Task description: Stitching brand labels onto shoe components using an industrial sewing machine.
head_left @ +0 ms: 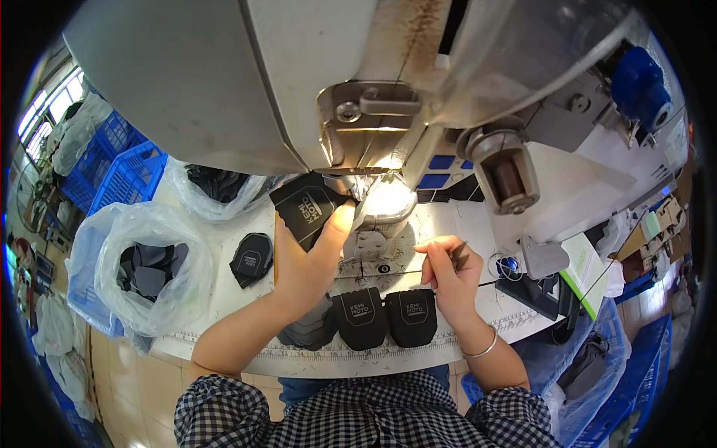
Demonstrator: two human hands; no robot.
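Note:
My left hand (310,257) grips a black fabric piece (302,213) with a pale print, thumb on top. Its right corner reaches the lit needle area of the sewing machine (373,187). To the right of the machine's narrow bed, my right hand (451,270) is closed, with thumb and fingertips together; whatever they may pinch is too small to make out. Two printed black pieces (361,317) lie side by side at the table's front edge, beside a stack of grey pieces (312,327). Left of my left hand lies another black piece (252,258).
Plastic-lined bins at the left hold dark cut pieces (151,270). The machine's large head overhangs the white table (328,364). A thread spool (502,175) and a green-edged pad (582,272) are at the right. Blue crates (646,366) stand low at the right.

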